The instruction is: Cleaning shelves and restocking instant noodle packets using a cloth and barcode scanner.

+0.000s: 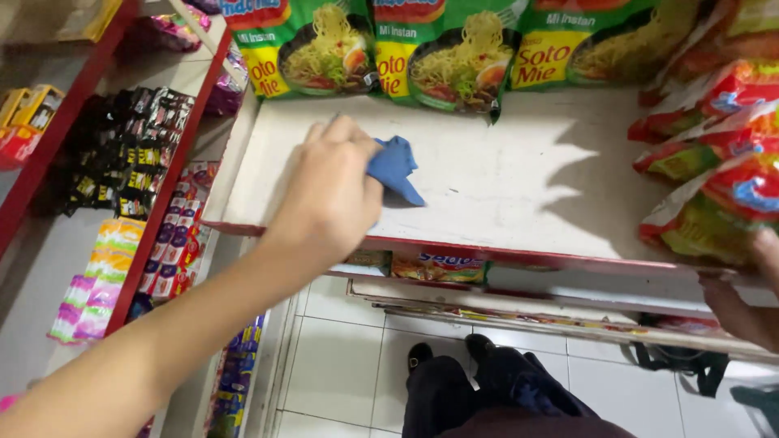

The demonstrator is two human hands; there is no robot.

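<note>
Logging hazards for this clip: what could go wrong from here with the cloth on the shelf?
The left hand rubs a blue cloth close to the green noodle packets; a wider sweep might knock them down. The right hand props red packets at the shelf edge; they could slide off.

At the back of the white shelf (519, 186), 3 green instant noodle packets (442, 53) in a row, each with a yellow panel and a picture of a noodle bowl. Along the right edge, a leaning stack of red and yellow-green noodle packets (714, 154), its lowest packet touched by the right hand (767, 259). On the shelf below, an orange and yellow packet (438, 266), partly hidden. Far left, small yellow and red boxes (24, 118), hanging black sachet strips (130, 150), red and white sachet strips (174, 235), and pastel green and pink sachets (97, 284). Lower down, blue sachets (239, 369).
</note>
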